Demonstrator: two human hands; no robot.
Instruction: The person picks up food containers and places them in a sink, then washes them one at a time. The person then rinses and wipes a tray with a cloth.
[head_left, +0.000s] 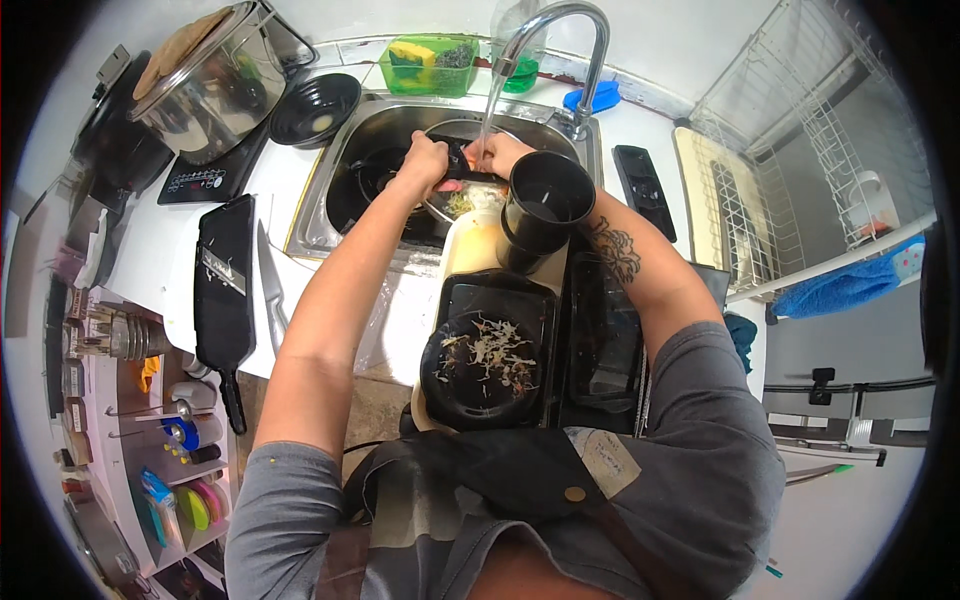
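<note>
Both my hands are over the steel sink (311, 236), below a chrome faucet (596, 56) with water running. My left hand (426, 159) grips the left part of a black item (459, 169) that I cannot name more exactly. My right hand (499, 156) is at its right part, under the stream, with something pinkish or orange by the fingers. Beneath lie black dishes (375, 169) and food scraps (461, 201). Stacked black cups (551, 187) stand on a cream board (469, 232) near my right forearm. Closer to me, a black plate (484, 405) with scraps rests on a black tray (499, 289).
A knife (271, 289) and a black griddle pan (225, 292) lie at left, near a large steel pot (217, 90) and a black bowl (315, 109). Behind the sink are a green sponge basket (427, 71) and a blue brush (592, 97). A white wire rack (757, 217) stands at right.
</note>
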